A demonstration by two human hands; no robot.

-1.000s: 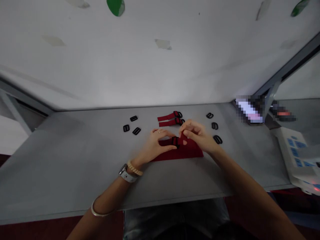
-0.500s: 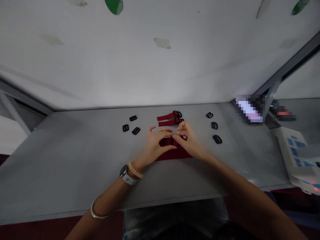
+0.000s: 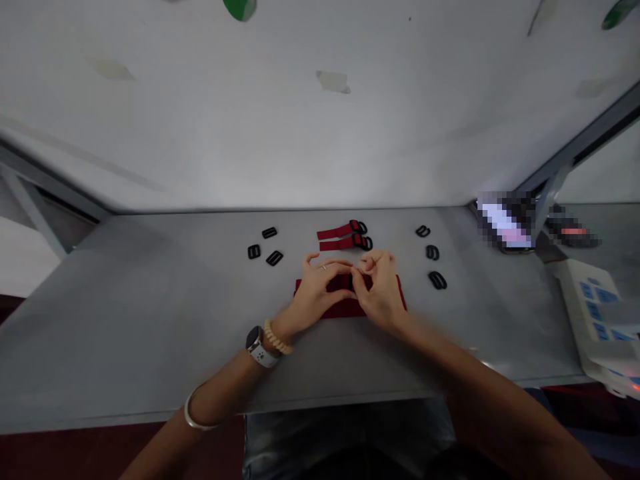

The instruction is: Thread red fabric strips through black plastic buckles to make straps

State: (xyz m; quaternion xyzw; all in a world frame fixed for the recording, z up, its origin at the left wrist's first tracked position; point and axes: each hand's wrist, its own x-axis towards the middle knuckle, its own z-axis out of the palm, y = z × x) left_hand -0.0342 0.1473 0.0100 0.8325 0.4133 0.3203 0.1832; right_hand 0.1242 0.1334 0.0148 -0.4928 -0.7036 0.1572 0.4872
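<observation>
My left hand (image 3: pixel 317 293) is closed in a pinch, fingertips and thumb at a small black slider buckle (image 3: pixel 351 283). From the other side my right hand (image 3: pixel 384 291) pinches at the same buckle, its other fingers curled. Red webbing appears to run by the buckle, but the fingers hide how it passes. Below both hands a red piece of fabric (image 3: pixel 345 309) lies flat on the grey table (image 3: pixel 165 320). Just beyond are two short red straps (image 3: pixel 334 245), each with black buckles at its right end.
Several loose black slider buckles (image 3: pixel 274 258) lie to the left. On the right sit black open-sided rings (image 3: pixel 437 280) in a column. Farther right are a phone (image 3: pixel 505 223), partly pixelated, and a white machine with blue labels (image 3: pixel 595 313). A white panel (image 3: pixel 280 140) rises behind the table.
My right hand has turned slightly more upright, still pinching by the black buckle. The left hand keeps its hold. More of the red fabric shows at both sides, and the view has shifted slightly.
</observation>
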